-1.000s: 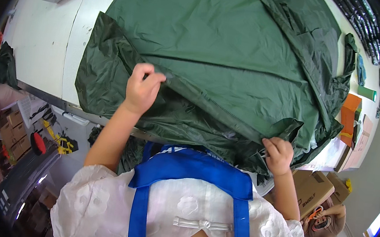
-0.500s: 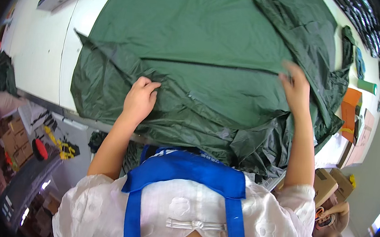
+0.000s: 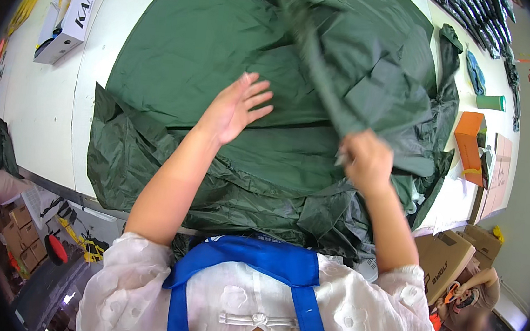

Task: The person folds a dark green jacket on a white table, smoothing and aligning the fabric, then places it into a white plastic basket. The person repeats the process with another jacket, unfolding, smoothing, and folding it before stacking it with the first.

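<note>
A large dark green sheet of thin waterproof-looking fabric (image 3: 174,48) is spread over the white table, its near part crumpled along the front edge. My right hand (image 3: 367,159) is closed on a raised flap of this fabric, which is blurred and slants up toward the far side. Over the middle of the sheet hovers my left hand (image 3: 235,108), fingers spread, with nothing in it. Whether it touches the cloth I cannot tell.
On the white table (image 3: 47,106), a white box (image 3: 72,16) stands at far left. To the right are an orange box (image 3: 469,147), a green cylinder (image 3: 490,102) and a blue cloth (image 3: 475,72). Cardboard boxes (image 3: 450,266) and another person (image 3: 472,297) are at lower right.
My right hand has closed on the right-hand fold of fabric and pulled it left over the sheet. My left hand has left the near crumpled edge, moved farther in and spread its fingers.
</note>
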The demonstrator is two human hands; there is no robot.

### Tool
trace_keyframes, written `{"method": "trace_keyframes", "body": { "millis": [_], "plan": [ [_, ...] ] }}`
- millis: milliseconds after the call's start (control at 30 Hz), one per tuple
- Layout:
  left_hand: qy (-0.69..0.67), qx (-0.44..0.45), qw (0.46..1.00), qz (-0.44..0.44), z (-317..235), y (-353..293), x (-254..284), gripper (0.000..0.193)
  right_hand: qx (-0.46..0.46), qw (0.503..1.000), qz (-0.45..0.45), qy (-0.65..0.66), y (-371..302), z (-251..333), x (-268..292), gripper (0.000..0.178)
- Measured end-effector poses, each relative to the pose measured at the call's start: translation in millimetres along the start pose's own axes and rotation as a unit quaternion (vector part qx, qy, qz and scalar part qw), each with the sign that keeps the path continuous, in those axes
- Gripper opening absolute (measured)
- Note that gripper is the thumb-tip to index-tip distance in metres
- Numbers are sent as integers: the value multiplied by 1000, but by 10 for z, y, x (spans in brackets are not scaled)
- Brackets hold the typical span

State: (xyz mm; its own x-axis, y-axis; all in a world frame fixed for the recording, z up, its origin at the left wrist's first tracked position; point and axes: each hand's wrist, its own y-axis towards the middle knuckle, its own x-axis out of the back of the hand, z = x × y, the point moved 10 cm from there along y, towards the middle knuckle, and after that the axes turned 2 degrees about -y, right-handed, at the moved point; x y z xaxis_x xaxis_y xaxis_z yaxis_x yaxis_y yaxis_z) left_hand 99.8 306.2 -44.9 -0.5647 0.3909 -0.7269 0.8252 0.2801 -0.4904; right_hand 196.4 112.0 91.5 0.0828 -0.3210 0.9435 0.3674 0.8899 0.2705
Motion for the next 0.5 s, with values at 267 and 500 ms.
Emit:
{"method": "trace_keyframes", "body": {
  "millis": [267,500],
  "plan": [
    [79,-164,980,-80,-107,-264,176,73,-109,949,152,253,-848,547,-209,24],
    [97,-265,952,-115,-264,-1732,555,77,-386,919,73,42,-437,-67,-754,62]
  ]
}}
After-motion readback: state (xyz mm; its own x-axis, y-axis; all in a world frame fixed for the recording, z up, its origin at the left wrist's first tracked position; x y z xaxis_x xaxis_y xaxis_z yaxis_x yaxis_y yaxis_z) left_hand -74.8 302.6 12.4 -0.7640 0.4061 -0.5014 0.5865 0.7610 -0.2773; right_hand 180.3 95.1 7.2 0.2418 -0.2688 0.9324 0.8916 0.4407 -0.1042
